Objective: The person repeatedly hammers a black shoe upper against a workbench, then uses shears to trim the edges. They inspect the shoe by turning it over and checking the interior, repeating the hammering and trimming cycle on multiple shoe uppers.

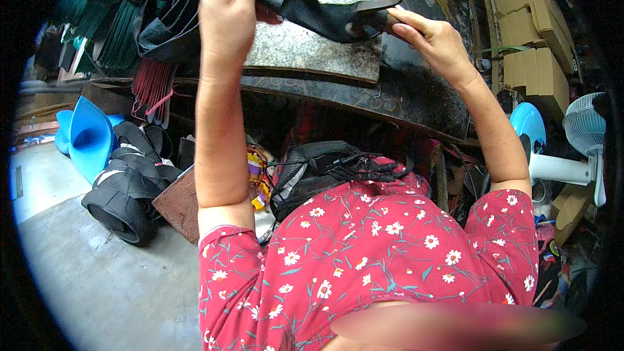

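Black leathery sheet (302, 5) is held up over the bench at the far side, stretched between the person's two bare hands. The left hand (229, 10) is closed, thumb and curled fingers pinching the sheet's edge; the right hand (434, 42) has its fingers closed about the end of a tool with a grey metal piece (379, 4), right against the sheet.

Over on the right stand tan cardboard boxes (536, 81), packed side by side; from where I am I can't tell what they contain. Down by the lap sits a dark mesh bundle (325, 172) with cords, its contents hidden too.

A speckled pale board (312, 52) lies on the dark, scuffed workbench (419, 91), with a coil of black material (170, 16) and green strips (120, 32) to the left, and red strips (153, 88) hanging over the edge. On the grey floor (123, 286) lie black rolled pieces (130, 188), near curled blue sheets (91, 136). A white fan (585, 123) stands at the right.
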Demonstrator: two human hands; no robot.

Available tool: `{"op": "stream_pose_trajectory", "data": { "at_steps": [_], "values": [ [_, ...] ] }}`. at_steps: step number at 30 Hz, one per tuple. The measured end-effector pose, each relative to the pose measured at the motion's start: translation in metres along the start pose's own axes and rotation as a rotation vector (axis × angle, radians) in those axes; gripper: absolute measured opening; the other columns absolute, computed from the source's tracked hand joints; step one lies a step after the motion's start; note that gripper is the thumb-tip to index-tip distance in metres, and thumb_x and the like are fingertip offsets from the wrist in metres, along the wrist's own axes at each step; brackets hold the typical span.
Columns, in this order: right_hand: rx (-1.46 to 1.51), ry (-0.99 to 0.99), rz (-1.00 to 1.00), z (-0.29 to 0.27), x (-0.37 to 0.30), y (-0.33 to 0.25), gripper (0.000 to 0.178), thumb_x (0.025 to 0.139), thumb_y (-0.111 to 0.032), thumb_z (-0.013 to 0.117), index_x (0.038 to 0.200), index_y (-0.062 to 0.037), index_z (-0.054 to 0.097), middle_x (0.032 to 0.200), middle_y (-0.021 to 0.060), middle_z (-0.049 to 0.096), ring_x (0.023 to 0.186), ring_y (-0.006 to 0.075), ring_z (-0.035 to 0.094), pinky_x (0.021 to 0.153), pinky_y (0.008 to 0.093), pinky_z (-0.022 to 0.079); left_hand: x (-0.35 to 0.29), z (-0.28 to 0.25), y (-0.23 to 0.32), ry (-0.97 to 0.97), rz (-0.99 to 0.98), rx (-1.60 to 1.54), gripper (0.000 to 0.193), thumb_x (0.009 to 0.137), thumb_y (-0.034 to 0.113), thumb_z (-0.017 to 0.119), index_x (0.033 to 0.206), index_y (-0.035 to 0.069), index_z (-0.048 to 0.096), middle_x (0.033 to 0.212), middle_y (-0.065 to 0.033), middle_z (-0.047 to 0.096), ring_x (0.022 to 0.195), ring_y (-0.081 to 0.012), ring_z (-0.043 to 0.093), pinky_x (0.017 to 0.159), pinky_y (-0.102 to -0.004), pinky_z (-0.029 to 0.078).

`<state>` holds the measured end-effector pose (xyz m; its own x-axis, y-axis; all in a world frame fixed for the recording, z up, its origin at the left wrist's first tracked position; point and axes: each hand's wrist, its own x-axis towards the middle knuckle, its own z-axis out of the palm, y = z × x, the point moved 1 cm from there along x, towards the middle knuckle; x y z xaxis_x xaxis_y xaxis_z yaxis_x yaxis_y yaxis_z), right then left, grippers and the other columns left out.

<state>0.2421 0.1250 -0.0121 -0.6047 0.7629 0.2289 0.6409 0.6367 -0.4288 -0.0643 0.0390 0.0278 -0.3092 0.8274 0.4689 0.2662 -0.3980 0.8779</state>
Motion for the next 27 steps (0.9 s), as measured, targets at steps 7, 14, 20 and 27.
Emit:
{"op": "stream_pose_trajectory", "data": {
  "at_steps": [7, 14, 20, 27],
  "values": [
    [0.019, -0.023, 0.004, 0.023, 0.029, -0.023, 0.037, 0.100, -0.040, 0.055, 0.131, -0.0201, 0.063, 0.070, 0.0070, 0.065, 0.059, 0.0129, 0.060, 0.058, 0.0296, 0.049, 0.065, 0.022, 0.009, -0.194, -0.284, -0.171, 0.029, 0.103, 0.028, 0.052, 0.107, 0.000, 0.057, 0.089, -0.0119, 0.066, 0.074, -0.0199, 0.069, 0.062, -0.0298, 0.057],
    [0.369, -0.120, 0.189, 0.035, 0.028, -0.007, 0.042, 0.099, -0.045, 0.053, 0.127, -0.0161, 0.064, 0.072, 0.0095, 0.069, 0.055, 0.0204, 0.064, 0.057, 0.0336, 0.051, -0.045, 0.066, -0.048, -0.021, 0.065, 0.659, 0.115, 0.058, 0.042, 0.092, 0.148, 0.004, 0.030, 0.134, -0.0245, 0.041, 0.128, -0.0422, 0.043, 0.105, -0.0464, 0.042],
    [0.049, 0.211, -0.008, 0.000, 0.029, -0.018, 0.039, 0.096, -0.048, 0.057, 0.125, -0.0242, 0.066, 0.098, 0.0150, 0.071, 0.090, 0.0337, 0.069, 0.071, 0.0380, 0.055, -0.041, 0.045, -0.062, 0.090, 0.083, 0.555, 0.089, 0.062, 0.027, 0.087, 0.137, 0.001, 0.046, 0.117, -0.0228, 0.052, 0.111, -0.0380, 0.054, 0.098, -0.0425, 0.045],
    [-0.197, 0.216, -0.300, 0.024, 0.018, -0.006, 0.032, 0.093, -0.033, 0.065, 0.121, -0.0191, 0.068, 0.097, 0.0145, 0.070, 0.083, 0.0339, 0.069, 0.066, 0.0377, 0.055, -0.035, 0.040, -0.055, -0.020, -0.035, 0.404, 0.088, 0.064, 0.026, 0.086, 0.138, -0.001, 0.045, 0.130, -0.0255, 0.053, 0.124, -0.0369, 0.051, 0.107, -0.0399, 0.040]
  ]
}}
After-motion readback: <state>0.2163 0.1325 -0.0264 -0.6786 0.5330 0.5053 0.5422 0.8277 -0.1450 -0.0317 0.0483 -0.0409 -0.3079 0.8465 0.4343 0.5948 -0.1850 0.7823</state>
